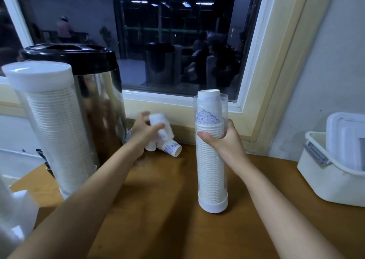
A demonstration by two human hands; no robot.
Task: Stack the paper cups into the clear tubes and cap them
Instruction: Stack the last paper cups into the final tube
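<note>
Blurring smears the left hand (145, 132) and the paper cup (159, 125) it holds, low against the window sill (177, 97). Its fingers are curled round the cup; whether it grips more than one cannot be told. Just beneath, loose cups (171, 149) lie on their sides on the table (167, 219), partly hidden behind the hand. One shows a blue print, its mouth facing right.

Right hand (225, 143) grips the open tube (212, 175) in its upper part: thumb across the front, fingers wrapped behind and mostly out of sight. The tube stands upright on the table on a white base cap (213, 205), packed with stacked cups. The top cup (209, 102), upside down, pokes just above the uncapped rim.

At left, a second tube (57, 132) is full and closed by a white cap (39, 74); its foot is partly covered by the left forearm. A steel urn (98, 104) with a black lid stands behind it. A white object (15, 215) at the lower left is blurred, cut off and not identifiable. A white box (331, 181) at right is cut by the frame edge, contents unclear.
</note>
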